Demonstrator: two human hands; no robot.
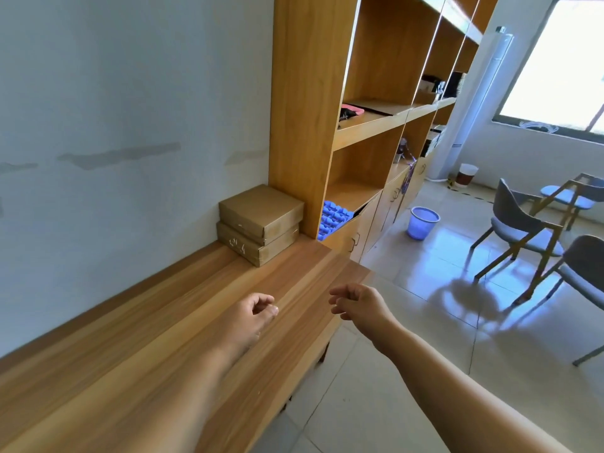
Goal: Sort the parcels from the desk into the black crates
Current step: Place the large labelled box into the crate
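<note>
Two brown cardboard parcels are stacked at the far end of the wooden desk (137,348), against the wall and the shelf unit: the upper parcel (261,209) lies on the lower parcel (253,245). My left hand (253,313) hovers over the desk short of the stack, its fingers loosely curled and holding nothing. My right hand (356,304) is out past the desk's corner, fingers loosely bent, also holding nothing. No black crate is in view.
A tall wooden shelf unit (304,109) stands right of the parcels, with a blue tray (333,219) at its base. On the tiled floor are a blue wastebasket (421,222), grey chairs (523,223) and a white standing air conditioner (470,109).
</note>
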